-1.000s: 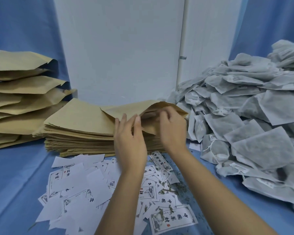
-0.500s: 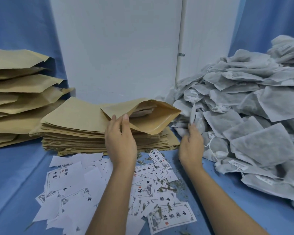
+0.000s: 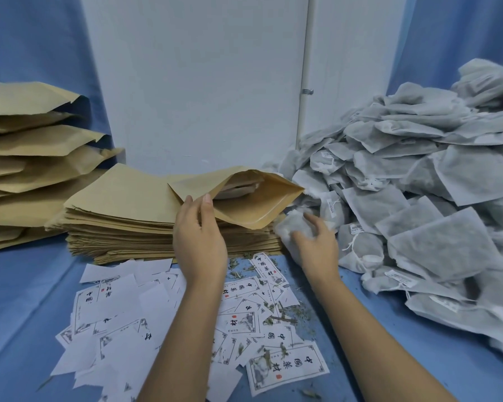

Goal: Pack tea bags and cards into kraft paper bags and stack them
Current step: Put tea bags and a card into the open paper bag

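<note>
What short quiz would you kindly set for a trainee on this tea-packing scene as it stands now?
1. True or false: the left hand holds the open kraft paper bag at the edge of its mouth, above the stack of flat kraft bags.
2. Which does the right hand grip? A, a printed card; B, a tea bag; C, a flat kraft bag.
3. Fill in: the heap of tea bags lies on the person's ___ side.
Key: 1 true; 2 B; 3 right.
</note>
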